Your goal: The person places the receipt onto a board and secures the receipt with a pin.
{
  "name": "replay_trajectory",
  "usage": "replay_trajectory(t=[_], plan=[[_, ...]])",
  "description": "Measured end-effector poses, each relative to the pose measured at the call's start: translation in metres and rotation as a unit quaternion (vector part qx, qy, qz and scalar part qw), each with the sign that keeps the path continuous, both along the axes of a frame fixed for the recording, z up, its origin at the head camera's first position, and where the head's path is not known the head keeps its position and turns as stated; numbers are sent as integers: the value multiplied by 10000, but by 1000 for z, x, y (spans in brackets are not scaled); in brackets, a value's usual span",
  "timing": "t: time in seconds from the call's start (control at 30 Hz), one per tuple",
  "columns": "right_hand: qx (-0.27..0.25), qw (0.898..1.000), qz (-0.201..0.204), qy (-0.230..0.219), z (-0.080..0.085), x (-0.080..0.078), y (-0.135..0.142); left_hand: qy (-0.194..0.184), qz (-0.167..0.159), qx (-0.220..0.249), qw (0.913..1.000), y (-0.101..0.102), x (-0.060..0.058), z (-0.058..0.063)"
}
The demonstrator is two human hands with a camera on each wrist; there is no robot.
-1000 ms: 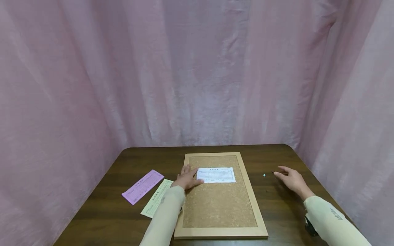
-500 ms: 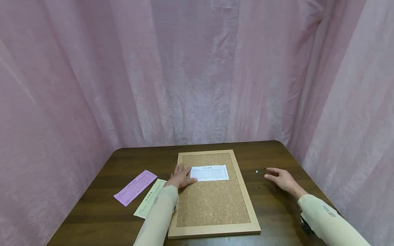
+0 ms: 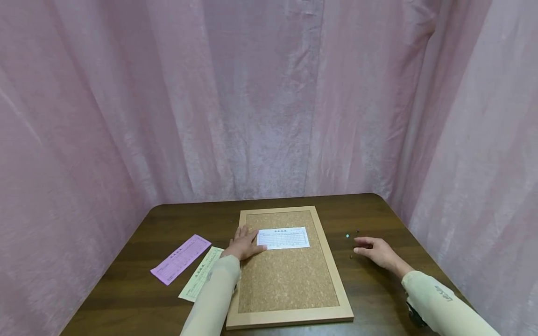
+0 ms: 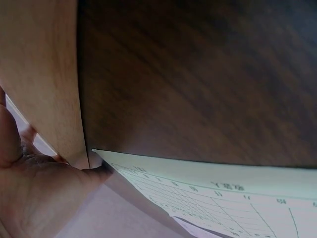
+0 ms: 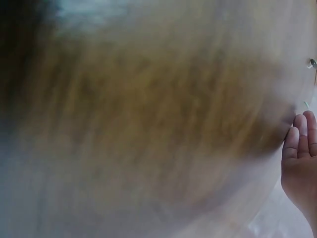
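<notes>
A cork board (image 3: 290,284) with a pale wooden frame lies flat on the table, and a white printed slip (image 3: 283,238) lies across its upper part. My left hand (image 3: 241,246) rests on the board's left side, its thumb at the slip's lower left corner. To the right of the board are several tiny objects: a light blue one (image 3: 347,235), a dark one (image 3: 357,231) and a brown one (image 3: 351,256), too small to identify in the head view. My right hand (image 3: 376,252) is beside them, thumb and fingers apart, with nothing visible between them.
Left of the board, a purple slip (image 3: 180,259) and a green slip (image 3: 201,275) lie on the brown wooden table (image 3: 138,284). My left forearm partly covers the green one. Pink curtains (image 3: 269,102) surround the table's back and sides.
The head view has shifted, so everything sits further left. My right hand has come slightly nearer to me, away from the dark tiny object. My left hand has stayed on the board.
</notes>
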State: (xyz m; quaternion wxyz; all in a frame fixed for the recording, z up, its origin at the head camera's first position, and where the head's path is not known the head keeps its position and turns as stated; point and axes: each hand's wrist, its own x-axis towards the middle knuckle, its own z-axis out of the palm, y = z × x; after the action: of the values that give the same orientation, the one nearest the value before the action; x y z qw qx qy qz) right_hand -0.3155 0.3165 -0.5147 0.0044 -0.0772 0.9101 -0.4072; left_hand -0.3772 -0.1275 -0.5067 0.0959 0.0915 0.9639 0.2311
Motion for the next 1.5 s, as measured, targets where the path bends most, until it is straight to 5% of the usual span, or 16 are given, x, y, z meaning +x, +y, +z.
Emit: replay_trajectory(t=[0.23,0.57,0.93,1.5], plan=[[124,9995,128,262,-2,0,-5,-6,30,52,10000,0,-1,5],[376,9976,103,569,-12,11,-12,7,64,147,9999,0,0,-4],[305,9990,-119,289,-8,18,-16,16,21,142,9999,0,3,-1],[478,9964,-205,675,-14,18,-22,-22,27,114,9999,0,1,-2]])
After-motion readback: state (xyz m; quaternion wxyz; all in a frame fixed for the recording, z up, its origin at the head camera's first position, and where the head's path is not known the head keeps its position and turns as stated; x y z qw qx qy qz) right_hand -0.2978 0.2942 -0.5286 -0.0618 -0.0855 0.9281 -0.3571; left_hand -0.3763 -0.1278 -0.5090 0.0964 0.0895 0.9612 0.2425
